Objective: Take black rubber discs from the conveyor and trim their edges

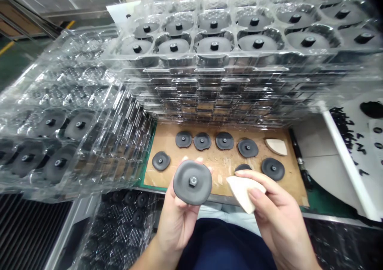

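A dark grey, rounded disc (199, 192) with a short hexagonal stub at its centre rests in my left hand (179, 222), my fingers closed round its rim. Pinched between the thumb and fingers of my right hand (275, 210) is a cream, wedge-shaped pad (243, 194), a little to the right of the disc and apart from it. On the brown cardboard (209, 162) beyond my hands lie several similar discs, among them one at the left (160, 161) and one at the right (273, 169). My right fingers partly hide another disc (243, 167).
A tall stack of clear plastic trays (215, 86) holding more discs stands behind the cardboard. Another tray stack (60, 138) is on the left. A second cream pad (277, 146) lies at the cardboard's right. Farther right, small black pieces (344, 130) lie beyond a white bar (348, 162).
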The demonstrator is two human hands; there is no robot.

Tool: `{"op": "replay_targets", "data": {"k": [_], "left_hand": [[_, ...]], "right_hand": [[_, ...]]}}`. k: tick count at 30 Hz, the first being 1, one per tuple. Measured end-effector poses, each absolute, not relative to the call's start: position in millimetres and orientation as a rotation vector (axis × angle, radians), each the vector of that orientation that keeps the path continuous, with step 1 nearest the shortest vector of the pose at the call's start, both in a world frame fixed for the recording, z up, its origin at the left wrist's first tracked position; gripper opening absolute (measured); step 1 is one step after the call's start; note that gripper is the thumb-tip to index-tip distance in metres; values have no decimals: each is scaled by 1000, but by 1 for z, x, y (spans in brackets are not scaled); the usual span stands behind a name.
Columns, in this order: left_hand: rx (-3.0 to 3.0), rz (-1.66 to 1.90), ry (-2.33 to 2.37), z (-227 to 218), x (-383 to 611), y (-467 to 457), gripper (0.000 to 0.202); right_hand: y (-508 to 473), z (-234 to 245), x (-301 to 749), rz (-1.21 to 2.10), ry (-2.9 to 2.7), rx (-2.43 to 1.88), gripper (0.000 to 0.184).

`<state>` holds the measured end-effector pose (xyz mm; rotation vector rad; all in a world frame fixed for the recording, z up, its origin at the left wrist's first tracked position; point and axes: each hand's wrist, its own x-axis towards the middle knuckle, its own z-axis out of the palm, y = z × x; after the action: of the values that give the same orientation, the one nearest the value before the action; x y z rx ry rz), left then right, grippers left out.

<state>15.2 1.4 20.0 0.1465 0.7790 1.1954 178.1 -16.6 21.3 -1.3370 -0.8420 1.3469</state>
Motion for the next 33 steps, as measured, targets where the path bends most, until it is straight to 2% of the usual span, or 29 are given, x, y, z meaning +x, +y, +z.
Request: {"op": "replay_targets", "data": {"k": [6, 11, 16, 21, 25, 30, 33], "left_hand": [[189, 1126, 764, 24, 12, -1, 57], [184, 1146, 753, 25, 14, -1, 58], [206, 1178, 784, 25, 20, -6, 57], [289, 1207, 926, 20, 21, -10, 65], [293, 1262, 972, 16, 21, -10, 64], [281, 1266, 942, 16, 23, -8, 65], [245, 1281, 864, 15, 20, -5, 61]], "right_hand": [[-23, 9, 170, 1468, -858, -1401, 21], [-26, 6, 170, 1438, -948, -1442, 24], [-15, 26, 171, 1048, -1197, -1447, 17], [2, 51, 152, 575, -1761, -1216, 31], [9, 53, 147, 720, -1908, -1266, 23], [7, 53, 149, 594, -1794, -1224, 29], [-4, 47, 161, 1114, -1651, -1226, 21]]}}
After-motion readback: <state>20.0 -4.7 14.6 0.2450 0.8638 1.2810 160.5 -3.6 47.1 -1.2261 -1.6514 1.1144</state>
